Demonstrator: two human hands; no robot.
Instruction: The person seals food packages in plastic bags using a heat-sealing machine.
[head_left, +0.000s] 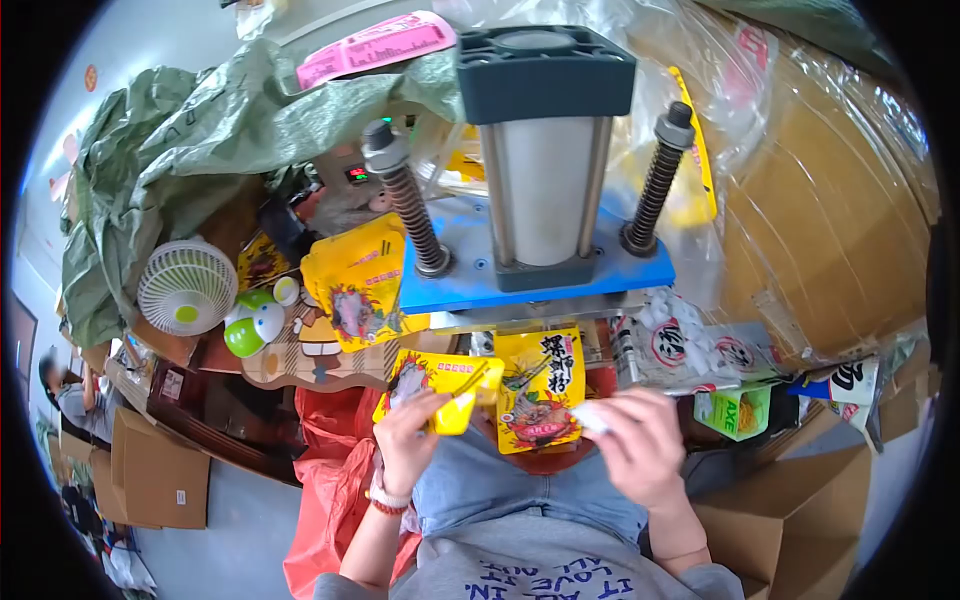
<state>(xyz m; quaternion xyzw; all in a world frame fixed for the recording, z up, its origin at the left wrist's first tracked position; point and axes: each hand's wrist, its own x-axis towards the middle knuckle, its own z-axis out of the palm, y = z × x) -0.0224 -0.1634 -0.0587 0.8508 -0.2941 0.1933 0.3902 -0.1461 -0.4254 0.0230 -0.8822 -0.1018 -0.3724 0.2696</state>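
Items I read: "螺蛳粉", yellow pouch [540, 400] before me; "AXE", green pack [733, 414] at right; "LOVE" and "ALL OUT", my grey sweatshirt [500, 560]. Other print: too small or blurred.

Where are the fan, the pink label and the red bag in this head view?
Fan [187, 287]: head view, on its white grille.
Pink label [376, 47]: head view, on its printed face.
Red bag [325, 500]: head view, on its crumpled side.
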